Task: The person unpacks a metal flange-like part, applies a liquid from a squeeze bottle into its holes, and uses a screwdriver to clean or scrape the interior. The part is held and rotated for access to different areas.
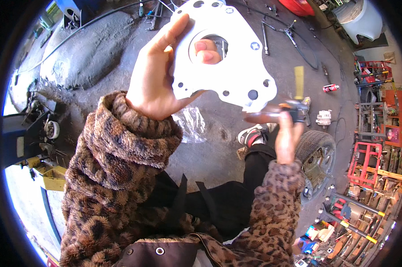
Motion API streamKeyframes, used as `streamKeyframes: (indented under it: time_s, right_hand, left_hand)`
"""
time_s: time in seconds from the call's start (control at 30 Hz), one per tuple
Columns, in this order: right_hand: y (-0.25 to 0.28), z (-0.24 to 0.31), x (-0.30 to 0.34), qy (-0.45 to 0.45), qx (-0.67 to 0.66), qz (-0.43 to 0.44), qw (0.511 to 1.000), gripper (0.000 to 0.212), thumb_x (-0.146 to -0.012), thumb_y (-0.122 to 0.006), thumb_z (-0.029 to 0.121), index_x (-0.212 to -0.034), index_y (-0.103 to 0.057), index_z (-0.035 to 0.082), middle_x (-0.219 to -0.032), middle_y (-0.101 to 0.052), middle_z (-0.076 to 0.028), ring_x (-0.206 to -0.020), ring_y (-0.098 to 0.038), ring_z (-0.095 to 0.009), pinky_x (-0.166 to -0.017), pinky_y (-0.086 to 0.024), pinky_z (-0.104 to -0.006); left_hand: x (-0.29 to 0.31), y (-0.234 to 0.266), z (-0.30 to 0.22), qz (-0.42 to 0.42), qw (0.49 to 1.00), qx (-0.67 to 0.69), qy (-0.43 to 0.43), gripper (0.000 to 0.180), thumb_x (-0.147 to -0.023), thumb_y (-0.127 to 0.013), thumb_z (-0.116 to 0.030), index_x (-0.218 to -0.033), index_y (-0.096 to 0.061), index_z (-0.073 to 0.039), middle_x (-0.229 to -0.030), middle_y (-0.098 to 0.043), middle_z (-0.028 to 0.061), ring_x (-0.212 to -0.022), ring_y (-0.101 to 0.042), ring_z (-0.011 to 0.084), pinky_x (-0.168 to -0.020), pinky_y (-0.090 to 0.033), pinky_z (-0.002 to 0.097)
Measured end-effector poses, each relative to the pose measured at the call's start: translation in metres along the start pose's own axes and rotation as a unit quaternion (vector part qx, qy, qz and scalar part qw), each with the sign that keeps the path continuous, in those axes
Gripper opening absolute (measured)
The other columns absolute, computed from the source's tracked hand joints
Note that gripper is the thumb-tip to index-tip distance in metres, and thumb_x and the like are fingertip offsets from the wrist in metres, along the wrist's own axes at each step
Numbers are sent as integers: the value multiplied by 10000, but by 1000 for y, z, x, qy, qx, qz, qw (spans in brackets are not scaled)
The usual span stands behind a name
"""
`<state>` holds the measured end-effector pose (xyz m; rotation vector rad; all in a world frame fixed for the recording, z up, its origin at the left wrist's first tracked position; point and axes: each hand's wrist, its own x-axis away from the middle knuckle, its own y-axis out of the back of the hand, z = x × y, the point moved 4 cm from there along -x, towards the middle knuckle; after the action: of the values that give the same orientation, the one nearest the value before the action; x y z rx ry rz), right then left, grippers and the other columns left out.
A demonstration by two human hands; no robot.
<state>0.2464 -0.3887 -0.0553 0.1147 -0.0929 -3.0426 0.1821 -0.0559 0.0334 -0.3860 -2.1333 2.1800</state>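
My left hand is wrapped around the left side of a bright metal plate, with fingertips showing through its large central hole. Several smaller holes and a couple of cross-marked fasteners sit around the plate's edge; glare washes out most of its face. Just below the plate's lower right corner, my right hand is closed on a dark hand tool that is smeared by motion. One brownish end of the tool points left toward that corner. I cannot tell its exact kind or whether it touches the plate.
A clear plastic bag lies on the floor beneath the plate. A wheel with a tyre is beside my right forearm. Hand tools, a hose and a red can lie farther off. Crowded red racks line the right.
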Motion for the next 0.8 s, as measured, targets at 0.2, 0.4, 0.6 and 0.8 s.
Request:
streamKeyframes:
  time_s: [0.2, 0.4, 0.6, 0.8]
  right_hand:
    - [7, 92, 13, -11, -365, -10, 931, 604, -933, -600, 526, -1246, -572, 10, -1200, -631, -165, -1179, -579, -333, -1054, -442, -524]
    - [-46, 48, 45, -176, -552, 25, 815, 528, -914, -636, 513, -1038, -591, 1, -860, -535, -72, -841, -505, -201, -963, -390, -415]
    - [-44, 71, 58, -35, -330, 65, 941, 660, -933, -620, 412, -1393, -407, -11, -935, -501, -32, -899, -511, -160, -1012, -414, -452]
    - [-54, 126, 97, 209, 100, 82, 969, 567, -786, -729, 297, -1153, -595, -115, -1187, -596, -197, -1023, -602, -271, -952, -481, -397]
  left_hand:
    - [5, 6, -2, -81, 995, -52, -33, 380, -1043, -480, -349, -900, -505, 2, -802, -535, 62, -792, -560, 180, -780, -507, 326]
    - [2, 8, 8, -58, 997, -46, -26, 337, -1043, -484, -346, -1085, -551, -19, -823, -579, 58, -811, -580, 183, -787, -511, 361]
    - [3, 11, 6, -142, 973, -143, -110, 251, -1018, -529, -304, -1085, -569, -66, -768, -628, 32, -715, -628, 144, -739, -555, 335]
    - [-2, 11, 7, -99, 973, -172, -119, 311, -1033, -503, -337, -1121, -534, -40, -777, -581, 46, -759, -594, 181, -731, -529, 344]
